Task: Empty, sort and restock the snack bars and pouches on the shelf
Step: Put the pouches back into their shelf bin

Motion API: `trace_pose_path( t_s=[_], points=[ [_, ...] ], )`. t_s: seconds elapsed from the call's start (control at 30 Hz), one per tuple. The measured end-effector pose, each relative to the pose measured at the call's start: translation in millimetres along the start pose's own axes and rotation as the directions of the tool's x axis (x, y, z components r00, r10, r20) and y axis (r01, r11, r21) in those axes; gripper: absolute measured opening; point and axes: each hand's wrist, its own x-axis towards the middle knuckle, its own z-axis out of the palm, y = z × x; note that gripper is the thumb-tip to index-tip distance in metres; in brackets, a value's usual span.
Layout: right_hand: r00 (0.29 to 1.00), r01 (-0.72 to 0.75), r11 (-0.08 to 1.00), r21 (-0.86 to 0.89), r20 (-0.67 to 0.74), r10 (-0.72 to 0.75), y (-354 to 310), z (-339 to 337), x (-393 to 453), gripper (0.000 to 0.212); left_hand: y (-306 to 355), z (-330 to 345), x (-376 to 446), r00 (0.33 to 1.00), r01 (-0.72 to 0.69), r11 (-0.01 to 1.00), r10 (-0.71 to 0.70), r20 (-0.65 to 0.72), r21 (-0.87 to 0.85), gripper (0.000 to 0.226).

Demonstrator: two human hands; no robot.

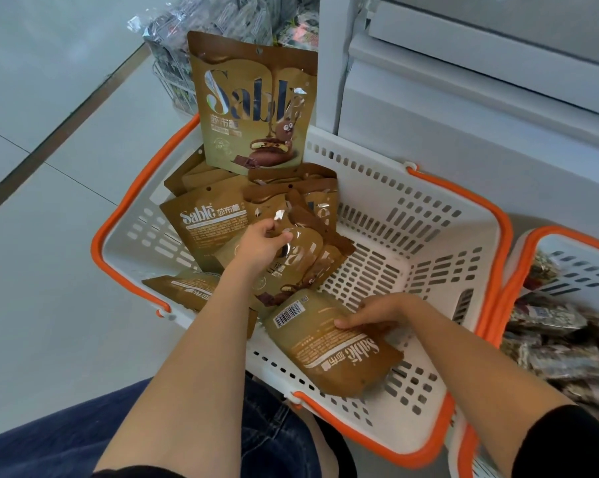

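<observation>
The left hand curls its fingers and thumb round the glossy top edge of a brown pouch that lies face up in the heap; the film there is crinkled and catches the light. The right hand lies with fingers nearly straight, pressing flat on a second pouch, which rests back side up near the basket's near wall. That back is matte tan-brown and puffed like a pillow, with a white barcode sticker at one corner, lines of small pale print too fine to read, and the word "Sable" in white with Chinese characters beside it, upside down to the camera.

Both pouches lie in a white plastic basket with slotted walls and floor and orange handles folded down along its rim. More of the same pouches are piled in its left half, some face up, some showing the printed back with "Sable". One upright pouch leans at the far wall: olive-gold, a round hang hole at the top, big silvery "Sable" lettering, a cartoon brown figure and pictured chocolate-filled cookies.

To the right, touching the first, a second basket of the same make holds dark, speckled wrapped bars. Beyond stands a white shelf unit, and clear crinkly bags sit on the pale tiled floor behind the basket.
</observation>
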Motion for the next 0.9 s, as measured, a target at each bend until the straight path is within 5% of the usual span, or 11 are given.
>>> trace_pose_path(
  t_s=[0.13,0.3,0.4,0.47,0.57,0.63,0.77,0.9],
  points=[
    [0.983,0.181,0.905,0.385,-0.056,-0.172,-7.3,-4.9,-29.1,0.052,8.3,-4.7,-10.4,0.999,0.007,0.999,-0.008,0.053,0.033,0.026],
    [0.933,0.27,0.616,0.74,-0.043,-0.357,-13.4,12.9,-69.4,0.028,24.2,-17.8,-35.2,0.997,-0.007,0.998,0.002,0.074,0.065,0.017],
    [0.886,0.36,0.473,0.804,-0.136,-0.443,-8.7,26.2,-87.4,0.028,48.4,-35.9,-57.1,0.998,-0.061,0.996,0.059,0.032,0.061,0.038],
    [0.837,0.536,0.574,0.619,-0.299,-0.458,-7.1,36.8,-98.9,0.031,64.9,-47.5,-72.9,0.996,-0.089,0.996,0.09,-0.022,0.027,0.049],
    [0.604,0.661,0.745,0.096,-0.657,-0.451,-3.4,48.0,-118.1,0.01,88.7,-59.9,-98.3,0.981,-0.171,0.98,0.179,-0.072,0.102,0.038],
    [0.422,0.642,0.76,-0.099,-0.782,-0.458,-2.3,47.8,-137.8,0.017,108.1,-66.3,-118.3,0.97,-0.226,0.961,0.237,-0.058,0.157,0.029],
    [0.143,0.738,0.628,-0.248,-0.851,-0.505,-3.6,34.9,-201.0,0.022,156.1,-75.5,-165.0,0.924,-0.371,0.908,0.382,-0.019,0.197,0.014],
    [-0.057,0.881,0.374,-0.289,-0.851,-0.521,-7.6,26.1,-271.3,0.023,200.3,-67.8,-208.3,0.897,-0.441,0.896,0.437,0.068,0.05,0.037]
  ],
)
